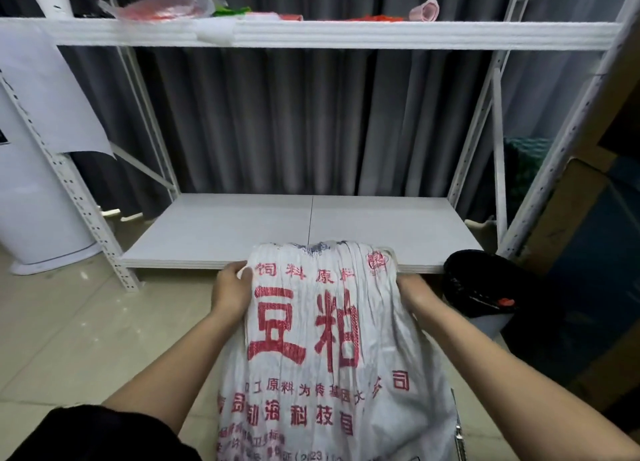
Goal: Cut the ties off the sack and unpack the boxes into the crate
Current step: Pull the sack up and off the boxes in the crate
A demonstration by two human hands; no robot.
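a person holds a white woven sack (332,349) with red print at lower centre of the frame, its far end touching the front edge of the low shelf (214,232). the left hand (231,292) curls around the sack's left edge; the right hand (414,292) is half hidden behind its right side, its hold unclear. a black bin (481,284) stands at right.

A bare lower shelf board (221,232) offers open room at frame centre, hemmed by white rack uprights (71,180) left and right. A printed sack (322,349) fills the lower centre; a black bin (481,284) crowds the right.
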